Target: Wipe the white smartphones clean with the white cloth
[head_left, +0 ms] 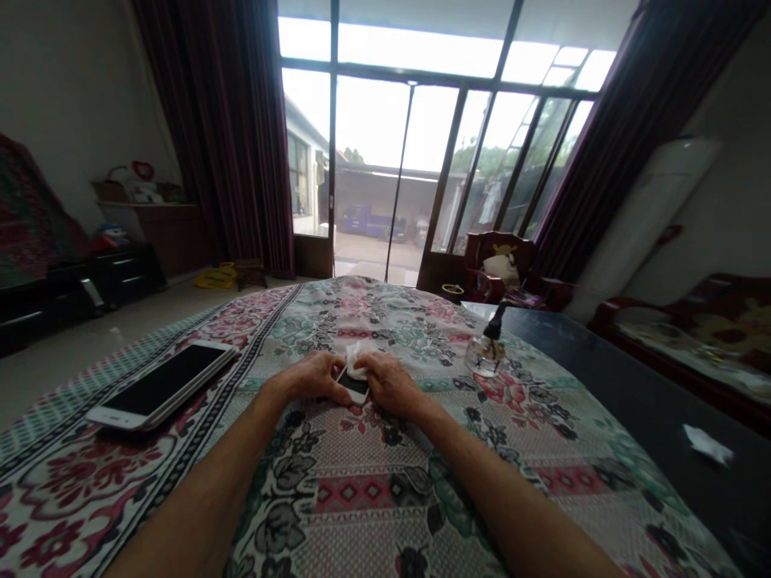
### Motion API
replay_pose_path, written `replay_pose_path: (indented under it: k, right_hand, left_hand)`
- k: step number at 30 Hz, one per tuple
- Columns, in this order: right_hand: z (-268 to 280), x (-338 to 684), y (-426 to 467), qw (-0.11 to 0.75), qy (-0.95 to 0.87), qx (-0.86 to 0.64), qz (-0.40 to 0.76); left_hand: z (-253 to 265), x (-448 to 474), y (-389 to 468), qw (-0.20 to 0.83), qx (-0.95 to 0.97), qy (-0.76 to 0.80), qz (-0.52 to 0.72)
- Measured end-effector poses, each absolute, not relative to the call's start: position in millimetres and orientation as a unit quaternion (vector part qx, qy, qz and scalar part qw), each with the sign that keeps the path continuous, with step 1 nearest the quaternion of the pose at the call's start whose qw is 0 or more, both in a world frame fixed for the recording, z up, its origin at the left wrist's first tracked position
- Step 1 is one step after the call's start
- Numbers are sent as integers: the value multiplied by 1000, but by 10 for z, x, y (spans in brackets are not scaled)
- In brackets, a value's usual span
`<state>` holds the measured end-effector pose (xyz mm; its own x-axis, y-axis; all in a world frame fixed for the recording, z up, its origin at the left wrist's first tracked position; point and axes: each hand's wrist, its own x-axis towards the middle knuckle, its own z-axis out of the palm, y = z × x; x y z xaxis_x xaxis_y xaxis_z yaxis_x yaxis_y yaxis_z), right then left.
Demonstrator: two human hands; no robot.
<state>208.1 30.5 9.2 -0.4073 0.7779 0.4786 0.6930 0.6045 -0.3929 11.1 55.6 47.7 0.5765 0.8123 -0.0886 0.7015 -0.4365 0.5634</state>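
A white smartphone [355, 388] with a dark screen lies in front of me on the patterned tablecloth [361, 449]. My left hand [316, 376] grips its left edge, thumb at the near corner. Bunched white tissue [357, 361] is pressed against the upper part of the screen by my right hand [389, 381], whose fingers are closed on it. To the left rests a stack of larger white phones [165, 385], the top one with its black screen up. A clear pump bottle [487, 349] with a black nozzle stands to the right.
Beyond the cloth on the right, a dark tabletop [656, 417] carries a crumpled white tissue [708, 444]. A carved wooden chair [503, 269] stands past the table, near glass doors [373, 185]. Dark curtains [222, 136] hang at the left. A yellow bag [215, 275] lies on the floor.
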Motion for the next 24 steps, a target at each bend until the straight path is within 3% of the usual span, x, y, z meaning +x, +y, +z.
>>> replay_pose_path:
  k: [15,24]
  right_hand:
    - [130,2013,245,313,-858,-395,102]
    - [224,2070,234,259,-860,-427,104]
  left_hand:
    - [482,95,568,213,827,518,55]
    - [522,97,552,198,833,516,18]
